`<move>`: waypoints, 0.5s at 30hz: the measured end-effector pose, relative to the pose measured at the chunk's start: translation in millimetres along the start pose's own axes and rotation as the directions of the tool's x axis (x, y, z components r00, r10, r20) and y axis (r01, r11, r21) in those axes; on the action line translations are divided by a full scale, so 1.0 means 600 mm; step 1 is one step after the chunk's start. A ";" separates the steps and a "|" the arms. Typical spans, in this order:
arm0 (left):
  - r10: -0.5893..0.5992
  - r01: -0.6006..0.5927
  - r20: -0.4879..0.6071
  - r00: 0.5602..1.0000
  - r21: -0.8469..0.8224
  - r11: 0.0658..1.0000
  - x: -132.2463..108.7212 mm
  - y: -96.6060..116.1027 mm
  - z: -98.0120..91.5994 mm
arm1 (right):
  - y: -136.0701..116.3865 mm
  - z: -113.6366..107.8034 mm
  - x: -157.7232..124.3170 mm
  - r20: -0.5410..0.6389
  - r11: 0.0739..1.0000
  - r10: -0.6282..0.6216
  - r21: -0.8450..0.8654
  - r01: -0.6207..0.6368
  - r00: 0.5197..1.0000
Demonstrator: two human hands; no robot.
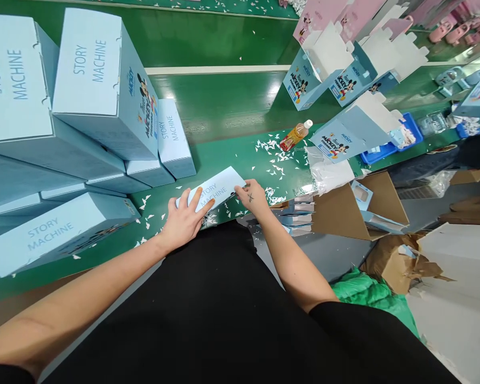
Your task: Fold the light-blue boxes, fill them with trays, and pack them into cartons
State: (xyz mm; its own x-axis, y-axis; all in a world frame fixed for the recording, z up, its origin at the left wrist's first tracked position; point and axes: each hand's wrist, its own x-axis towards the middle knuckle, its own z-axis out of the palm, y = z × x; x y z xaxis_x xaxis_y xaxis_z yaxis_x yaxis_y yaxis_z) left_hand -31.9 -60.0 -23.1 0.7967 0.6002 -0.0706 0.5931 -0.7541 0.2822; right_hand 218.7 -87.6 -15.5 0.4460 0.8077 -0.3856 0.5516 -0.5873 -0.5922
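A light blue carton (224, 181) printed "STORY MACHINE" sits at the near edge of the green bench, right in front of my body. My left hand (186, 217) lies over its left end, fingers spread across the printed top. At the carton's right end, my right hand (251, 195) has thumb and fingers closed on the edge near the corner. The side facing me is mostly hidden. Left of my hands stand several closed cartons of the same kind, including a tall one (90, 64) and one lying closest to me (52, 232).
White paper scraps (274, 160) litter the green bench (220, 154). A drink bottle (296, 135) lies right of centre, near a carton with raised flaps (336, 138). Blue trays (378, 153) sit beyond. A brown cardboard box (340, 213) with blue cartons is below at right.
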 end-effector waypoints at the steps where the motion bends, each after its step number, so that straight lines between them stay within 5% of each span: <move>1: 0.005 -0.005 0.000 1.000 0.006 1.000 0.001 0.000 0.000 | -0.003 -0.002 0.000 -0.002 1.000 0.000 -0.019 0.000 1.000; 15: 0.006 -0.007 -0.033 0.999 -0.011 1.000 0.000 -0.007 0.012 | -0.006 -0.001 0.003 0.002 0.998 0.021 -0.061 -0.021 1.000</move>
State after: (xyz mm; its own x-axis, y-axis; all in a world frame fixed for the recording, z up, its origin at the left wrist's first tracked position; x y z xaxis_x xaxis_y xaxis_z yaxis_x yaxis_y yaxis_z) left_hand -33.4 -58.9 -31.1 0.7962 0.6039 -0.0377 0.5865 -0.7550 0.2932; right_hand 218.3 -84.1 -13.6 0.4561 0.7951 -0.3998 0.5840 -0.6064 -0.5397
